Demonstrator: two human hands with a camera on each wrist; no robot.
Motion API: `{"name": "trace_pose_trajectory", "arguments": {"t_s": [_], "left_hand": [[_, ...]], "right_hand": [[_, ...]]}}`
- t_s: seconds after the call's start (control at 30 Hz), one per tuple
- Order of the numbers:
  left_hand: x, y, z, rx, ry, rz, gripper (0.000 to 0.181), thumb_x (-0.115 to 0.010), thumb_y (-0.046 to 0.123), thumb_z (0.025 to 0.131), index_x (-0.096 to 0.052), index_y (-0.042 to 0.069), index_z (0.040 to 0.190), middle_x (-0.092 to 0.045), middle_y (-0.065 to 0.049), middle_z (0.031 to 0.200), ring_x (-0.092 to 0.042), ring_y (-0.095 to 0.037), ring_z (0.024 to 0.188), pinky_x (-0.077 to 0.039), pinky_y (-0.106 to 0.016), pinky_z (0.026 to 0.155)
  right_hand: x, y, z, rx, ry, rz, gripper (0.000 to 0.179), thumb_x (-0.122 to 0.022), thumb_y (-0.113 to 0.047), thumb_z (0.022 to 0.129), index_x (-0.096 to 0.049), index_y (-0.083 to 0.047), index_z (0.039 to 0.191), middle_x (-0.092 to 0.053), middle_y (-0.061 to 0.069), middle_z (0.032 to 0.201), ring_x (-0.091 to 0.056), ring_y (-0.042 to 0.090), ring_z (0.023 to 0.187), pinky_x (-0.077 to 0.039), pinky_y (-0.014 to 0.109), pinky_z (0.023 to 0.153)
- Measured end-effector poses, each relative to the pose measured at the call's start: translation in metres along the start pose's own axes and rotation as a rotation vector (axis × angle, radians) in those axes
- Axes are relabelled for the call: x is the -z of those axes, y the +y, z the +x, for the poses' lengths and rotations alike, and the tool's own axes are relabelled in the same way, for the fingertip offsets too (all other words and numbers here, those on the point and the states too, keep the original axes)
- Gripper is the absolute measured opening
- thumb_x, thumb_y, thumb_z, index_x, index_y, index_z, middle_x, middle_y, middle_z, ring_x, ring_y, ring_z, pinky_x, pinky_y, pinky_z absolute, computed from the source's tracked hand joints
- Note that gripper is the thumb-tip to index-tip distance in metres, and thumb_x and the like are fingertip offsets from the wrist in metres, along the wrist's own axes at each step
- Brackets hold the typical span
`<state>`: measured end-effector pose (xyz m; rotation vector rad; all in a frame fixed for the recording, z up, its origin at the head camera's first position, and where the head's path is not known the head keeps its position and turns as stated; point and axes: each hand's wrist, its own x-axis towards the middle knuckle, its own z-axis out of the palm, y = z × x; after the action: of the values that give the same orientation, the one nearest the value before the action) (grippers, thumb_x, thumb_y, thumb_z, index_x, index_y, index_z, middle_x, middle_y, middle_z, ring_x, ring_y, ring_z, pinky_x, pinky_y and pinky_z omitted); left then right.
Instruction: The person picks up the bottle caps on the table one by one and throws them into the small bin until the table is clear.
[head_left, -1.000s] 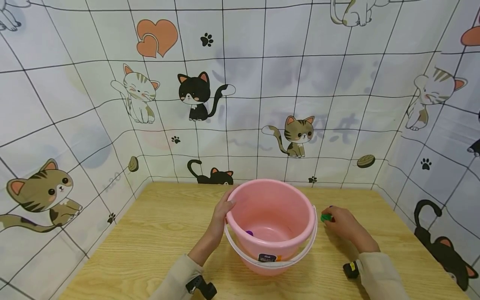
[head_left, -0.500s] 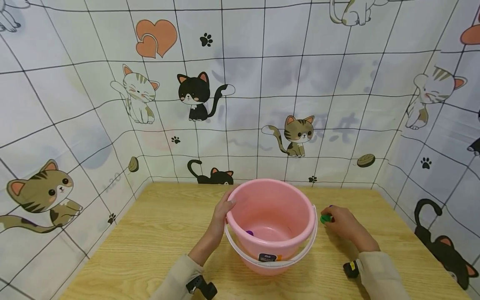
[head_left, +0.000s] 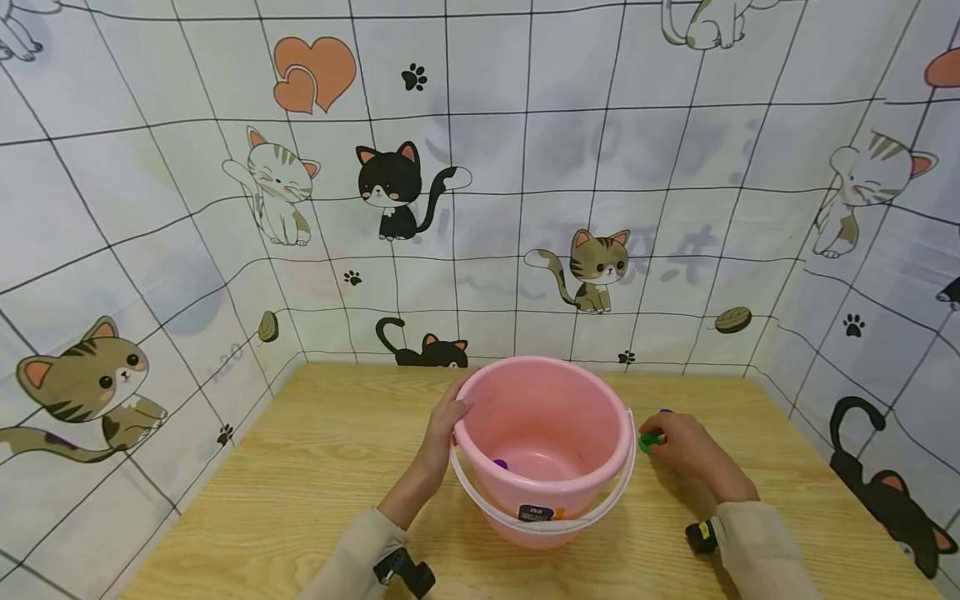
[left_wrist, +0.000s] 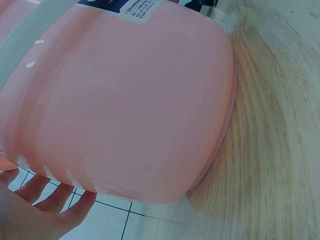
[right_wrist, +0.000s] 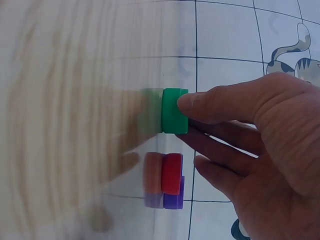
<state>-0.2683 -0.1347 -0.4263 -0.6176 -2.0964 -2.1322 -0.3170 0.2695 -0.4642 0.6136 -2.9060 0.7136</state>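
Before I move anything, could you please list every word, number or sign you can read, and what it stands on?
Nothing can be read clearly.
Label on the pink bucket: too small and blurred.
Faint marks on the wall: unreadable.
Yellow patch on the right wrist camera: too small.
Green block: no lettering shows.

Green block (right_wrist: 170, 117) in right grip (right_wrist: 280, 135)

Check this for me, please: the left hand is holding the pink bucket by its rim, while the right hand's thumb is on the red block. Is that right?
Not quite: the thumb of the right hand is on the green block, not the red one, as the right wrist view shows. The left hand is indeed holding the pink bucket by its rim.
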Motion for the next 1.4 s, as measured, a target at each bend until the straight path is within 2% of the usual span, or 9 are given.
{"name": "trace_pose_trajectory", "arguments": {"t_s": [0.23,0.43,0.67,0.93,1.2,1.4], "left_hand": [[0.0,-0.001,0.0,-0.007,-0.007,0.005,0.052,-0.04,0.039,0.102,-0.046,0.032,0.154,-0.055,-0.004,0.151,-0.053,-0.034,0.134,-0.045,-0.052,0.11],[0.0,-0.002,0.0,-0.005,0.004,0.004,0.053,-0.04,0.039,0.102,-0.046,0.031,0.154,-0.055,-0.006,0.15,-0.053,-0.036,0.133,-0.046,-0.049,0.109],[-0.001,-0.002,0.0,0.002,0.008,-0.005,0.051,-0.041,0.038,0.102,-0.048,0.032,0.152,-0.056,-0.008,0.149,-0.054,-0.036,0.132,-0.047,-0.052,0.108],[-0.001,-0.002,0.0,-0.009,0.004,-0.003,0.052,-0.041,0.038,0.102,-0.048,0.031,0.153,-0.056,-0.008,0.149,-0.053,-0.036,0.133,-0.045,-0.053,0.109],[0.0,-0.003,0.001,-0.004,0.002,0.0,0.053,-0.042,0.04,0.101,-0.047,0.031,0.153,-0.055,-0.006,0.15,-0.052,-0.035,0.135,-0.044,-0.054,0.111],[0.0,-0.001,0.001,-0.007,0.0,-0.002,0.053,-0.041,0.04,0.101,-0.047,0.031,0.153,-0.055,-0.006,0.151,-0.052,-0.036,0.135,-0.043,-0.053,0.111]], "right_hand": [[-0.002,-0.001,0.003,-0.013,-0.008,-0.011,0.017,-0.073,0.0,0.084,-0.077,0.0,0.1,-0.076,0.014,0.1,-0.072,0.034,0.093,-0.06,0.046,0.077],[-0.003,-0.008,0.004,0.042,-0.011,-0.012,0.019,-0.071,0.003,0.079,-0.079,-0.006,0.093,-0.077,0.008,0.095,-0.071,0.032,0.091,-0.059,0.047,0.076],[-0.005,-0.011,0.004,0.115,0.006,-0.028,0.017,-0.074,0.003,0.08,-0.079,-0.013,0.086,-0.076,0.001,0.088,-0.073,0.028,0.086,-0.061,0.045,0.075],[-0.01,-0.007,0.004,0.091,0.004,-0.002,0.009,-0.082,-0.012,0.085,-0.078,-0.015,0.092,-0.076,0.002,0.093,-0.074,0.026,0.087,-0.062,0.041,0.075],[-0.01,-0.007,0.005,0.074,0.009,0.005,0.013,-0.084,-0.012,0.084,-0.076,-0.013,0.095,-0.076,0.005,0.095,-0.074,0.03,0.091,-0.061,0.044,0.078],[-0.012,-0.005,0.005,0.066,0.015,0.007,0.018,-0.082,-0.007,0.082,-0.076,-0.01,0.099,-0.077,0.008,0.099,-0.074,0.034,0.095,-0.061,0.048,0.081]]}}
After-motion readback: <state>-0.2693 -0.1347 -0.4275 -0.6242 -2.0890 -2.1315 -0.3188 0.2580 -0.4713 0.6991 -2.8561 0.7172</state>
